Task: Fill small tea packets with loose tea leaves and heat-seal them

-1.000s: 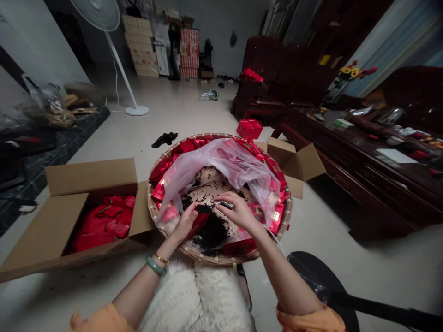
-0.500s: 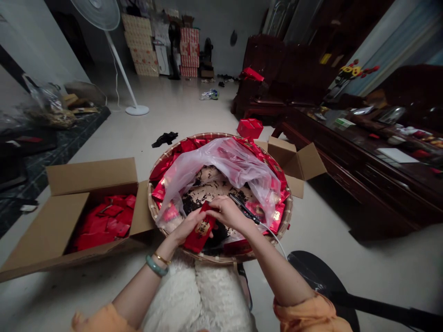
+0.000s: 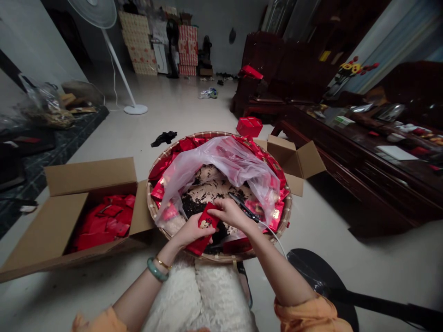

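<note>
My left hand (image 3: 189, 229) is closed around a red packet (image 3: 205, 223). The fingers (image 3: 194, 226) wrap it from the left side, with the thumb across its front. The packet stands tilted, its top corner leaning toward my right hand (image 3: 231, 213), just above the near part of the round woven basket (image 3: 151, 210).

My right fingers (image 3: 221, 213) are curled in, and their tips meet the packet's upper edge. The same hand grips a dark tool (image 3: 246, 210), which sticks out to the right past my knuckles. A white cord (image 3: 275, 237) trails from it down over the basket's rim. The tool is too thin and dark for me to tell what kind it is.

Under both hands lies loose dark tea (image 3: 199, 205), spread on a clear plastic sheet (image 3: 228, 159) that bunches up over the far half of the basket. More red packets ring the basket beneath the sheet, blurred by the plastic. My left palm covers the packet's lower left side, and its bottom end merges with other red packets near the rim. There is a gold mark on its front that I cannot read.

A green bangle (image 3: 155, 269) sits on my left wrist. To my left, an open cardboard box (image 3: 86, 177) on the floor holds a heap of red packets (image 3: 104, 221).
</note>
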### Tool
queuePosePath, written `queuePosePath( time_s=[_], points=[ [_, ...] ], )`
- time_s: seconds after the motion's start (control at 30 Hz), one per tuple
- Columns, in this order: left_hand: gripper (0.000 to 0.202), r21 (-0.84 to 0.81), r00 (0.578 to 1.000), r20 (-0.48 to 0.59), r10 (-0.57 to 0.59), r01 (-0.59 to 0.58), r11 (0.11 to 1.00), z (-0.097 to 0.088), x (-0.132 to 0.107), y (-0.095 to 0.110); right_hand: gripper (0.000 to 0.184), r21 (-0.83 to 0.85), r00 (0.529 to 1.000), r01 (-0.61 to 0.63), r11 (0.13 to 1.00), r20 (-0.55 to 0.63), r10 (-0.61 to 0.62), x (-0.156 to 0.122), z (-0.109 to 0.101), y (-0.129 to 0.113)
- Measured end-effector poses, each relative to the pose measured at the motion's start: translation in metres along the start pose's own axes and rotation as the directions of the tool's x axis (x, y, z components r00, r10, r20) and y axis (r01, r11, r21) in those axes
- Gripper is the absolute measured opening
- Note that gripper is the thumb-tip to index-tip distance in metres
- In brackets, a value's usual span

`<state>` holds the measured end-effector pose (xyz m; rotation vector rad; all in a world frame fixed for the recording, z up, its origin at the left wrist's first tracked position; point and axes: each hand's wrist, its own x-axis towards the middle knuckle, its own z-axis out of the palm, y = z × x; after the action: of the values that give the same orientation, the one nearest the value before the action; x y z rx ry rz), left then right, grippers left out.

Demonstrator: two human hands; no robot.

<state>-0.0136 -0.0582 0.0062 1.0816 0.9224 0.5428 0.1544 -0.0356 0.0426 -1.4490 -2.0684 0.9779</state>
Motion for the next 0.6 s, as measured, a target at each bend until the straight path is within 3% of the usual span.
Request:
queuePosePath(
  time_s=[0.1, 0.17, 0.37, 0.47, 0.6],
  points=[
    [0.042, 0.003, 1.0, -0.016, 0.024, -0.024, 1.0, -0.001, 0.002, -0.004, 0.015, -0.178, 0.977, 0.044, 0.983, -0.197, -0.08, -0.002, 0.003, -0.001],
    [0.04, 0.005, 1.0, -0.015, 0.02, -0.019, 1.0, 0.0, 0.003, -0.005, 0.036, -0.238, 0.955, 0.065, 0.969, -0.268, -0.13, -0.002, 0.006, -0.002],
    [0.038, -0.024, 0.999, -0.005, -0.032, 0.032, 0.999, 0.009, 0.004, -0.003, 0.049, -0.373, 0.976, -0.127, 0.919, -0.212, 0.049, 0.012, 0.018, -0.001],
    [0.04, -0.044, 0.998, -0.012, -0.058, 0.057, 0.997, 0.009, 0.001, -0.002, 0.053, -0.385, 0.968, -0.133, 0.913, -0.248, 0.037, 0.018, 0.02, 0.005],
    [0.048, -0.056, 0.993, 0.061, -0.098, 0.102, 0.993, 0.006, -0.004, -0.005, 0.054, -0.357, 0.956, -0.122, 0.926, -0.292, 0.013, 0.02, 0.021, 0.016]
  ],
)
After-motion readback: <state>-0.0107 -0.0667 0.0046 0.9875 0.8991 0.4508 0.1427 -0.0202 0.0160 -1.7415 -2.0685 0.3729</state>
